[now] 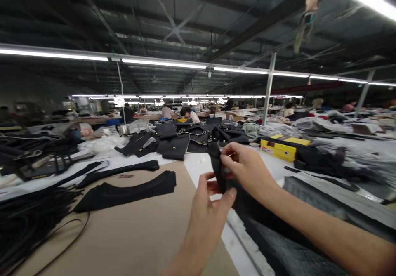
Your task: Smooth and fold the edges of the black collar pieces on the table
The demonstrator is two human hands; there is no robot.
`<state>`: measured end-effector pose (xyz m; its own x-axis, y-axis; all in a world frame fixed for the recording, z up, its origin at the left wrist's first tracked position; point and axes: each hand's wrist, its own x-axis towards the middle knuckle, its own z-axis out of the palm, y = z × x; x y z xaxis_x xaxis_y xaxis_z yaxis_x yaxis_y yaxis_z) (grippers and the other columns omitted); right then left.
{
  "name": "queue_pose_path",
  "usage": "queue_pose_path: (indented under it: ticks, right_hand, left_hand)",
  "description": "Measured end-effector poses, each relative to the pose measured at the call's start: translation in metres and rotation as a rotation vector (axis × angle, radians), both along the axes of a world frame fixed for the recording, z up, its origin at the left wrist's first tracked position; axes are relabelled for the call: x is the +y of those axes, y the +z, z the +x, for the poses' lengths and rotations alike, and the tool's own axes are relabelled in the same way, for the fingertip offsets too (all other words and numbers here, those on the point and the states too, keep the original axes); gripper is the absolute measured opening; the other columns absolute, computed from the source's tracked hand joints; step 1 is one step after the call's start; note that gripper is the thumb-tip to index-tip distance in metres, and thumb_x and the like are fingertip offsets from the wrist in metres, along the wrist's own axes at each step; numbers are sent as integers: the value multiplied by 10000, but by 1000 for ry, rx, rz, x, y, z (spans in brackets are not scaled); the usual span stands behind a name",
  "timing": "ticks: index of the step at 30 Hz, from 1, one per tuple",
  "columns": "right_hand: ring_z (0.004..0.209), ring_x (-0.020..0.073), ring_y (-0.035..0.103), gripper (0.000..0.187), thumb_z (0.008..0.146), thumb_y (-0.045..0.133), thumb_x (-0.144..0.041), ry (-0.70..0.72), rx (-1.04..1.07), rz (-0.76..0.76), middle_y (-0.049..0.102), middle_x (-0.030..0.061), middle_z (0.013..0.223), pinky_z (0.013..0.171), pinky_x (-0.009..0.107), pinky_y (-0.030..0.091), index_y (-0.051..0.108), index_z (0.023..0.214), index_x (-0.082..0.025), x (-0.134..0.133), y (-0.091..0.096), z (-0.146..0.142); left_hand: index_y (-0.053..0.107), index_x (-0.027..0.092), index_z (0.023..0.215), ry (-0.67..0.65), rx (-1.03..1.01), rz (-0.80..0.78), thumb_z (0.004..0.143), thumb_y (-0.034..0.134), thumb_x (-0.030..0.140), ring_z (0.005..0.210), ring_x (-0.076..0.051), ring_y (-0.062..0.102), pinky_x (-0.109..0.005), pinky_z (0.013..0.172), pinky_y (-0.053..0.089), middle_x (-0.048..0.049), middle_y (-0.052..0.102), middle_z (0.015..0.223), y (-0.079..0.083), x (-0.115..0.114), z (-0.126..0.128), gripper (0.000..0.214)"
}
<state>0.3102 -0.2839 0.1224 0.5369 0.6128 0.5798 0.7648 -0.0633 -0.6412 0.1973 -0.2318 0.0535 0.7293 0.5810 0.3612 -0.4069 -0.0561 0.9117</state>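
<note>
A strip of black fabric (217,166) is raised above the table between my two hands. My left hand (210,210) grips its lower part, thumb on one side and fingers on the other. Higher up, my right hand (243,164) pinches the strip's edge near the top. The fabric's far end runs down behind my right wrist and is partly hidden. Left of my hands, curved black fabric pieces (133,191) lie stacked on a brown board (148,230).
Black cords (34,226) heap at the left. Black pouches with snaps (173,146) pile up ahead. A yellow box (278,149) stands to the right, near grey fabric layers (346,197). Small red-handled snips (126,176) lie on the board. Several people sit at far tables.
</note>
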Motion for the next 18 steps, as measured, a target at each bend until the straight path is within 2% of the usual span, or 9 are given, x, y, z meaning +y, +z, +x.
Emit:
queue_pose_path:
  ticks: [2, 5, 8, 10, 12, 14, 16, 18]
  right_hand:
    - [590, 148, 558, 145, 789, 530, -36, 82, -51, -30, 580, -25, 665, 520, 214, 386, 559, 754, -175, 48, -18, -26]
    - [601, 151, 531, 170, 767, 523, -14, 204, -54, -53, 551, -26, 651, 545, 228, 359, 549, 737, -179, 110, -48, -69]
    - [663, 162, 538, 185, 761, 501, -3, 340, -25, -83, 564, -7, 709, 587, 239, 368, 550, 746, -180, 161, -84, -114]
    - [741, 172, 557, 182, 768, 510, -10, 456, 1, -111, 588, 13, 804, 637, 243, 407, 565, 793, -182, 187, -111, -143]
    - [823, 181, 573, 194, 796, 512, -31, 559, 37, -141, 597, 35, 904, 712, 255, 447, 584, 891, -184, 201, -138, -169]
    - [917, 191, 571, 233, 827, 487, -51, 637, 59, -162, 589, 57, 998, 805, 281, 459, 585, 991, -184, 200, -162, -187]
    - [1001, 200, 550, 262, 854, 456, -79, 705, 18, -178, 569, 68, 1074, 882, 306, 448, 582, 1054, -193, 187, -184, -192]
    - [1030, 200, 544, 276, 896, 421, -121, 743, -115, -212, 558, 64, 1119, 891, 306, 457, 583, 1099, -217, 167, -206, -185]
  left_hand:
    - [548, 158, 1144, 97, -27, 44, 781, 685, 359, 1093, -267, 551, -335, 952, 449, -105, 611, 1099, -8, 31, -24, 437]
    - [630, 139, 1053, 371, 47, 63, 719, 687, 349, 1090, -304, 556, -362, 945, 469, -101, 638, 1074, -33, 79, -65, 398]
    - [643, 125, 1051, 587, 178, -169, 680, 695, 334, 1022, -335, 592, -359, 736, 565, -106, 649, 1057, -75, 124, -112, 429]
    - [640, 112, 1052, 653, 259, -337, 702, 696, 284, 955, -324, 625, -327, 635, 578, -112, 659, 1024, -105, 146, -146, 395]
    - [623, 107, 1080, 708, 281, -469, 745, 669, 219, 906, -293, 648, -291, 601, 574, -115, 665, 1005, -133, 160, -182, 357]
    - [593, 126, 1123, 762, 248, -559, 774, 643, 175, 931, -265, 647, -268, 623, 569, -112, 657, 1045, -157, 169, -216, 356]
    - [570, 147, 1124, 782, 215, -604, 775, 653, 178, 971, -255, 635, -275, 664, 567, -107, 644, 1082, -180, 175, -247, 360]
    - [562, 145, 1076, 784, 217, -622, 745, 701, 259, 961, -272, 635, -304, 679, 570, -112, 646, 1055, -201, 181, -276, 376]
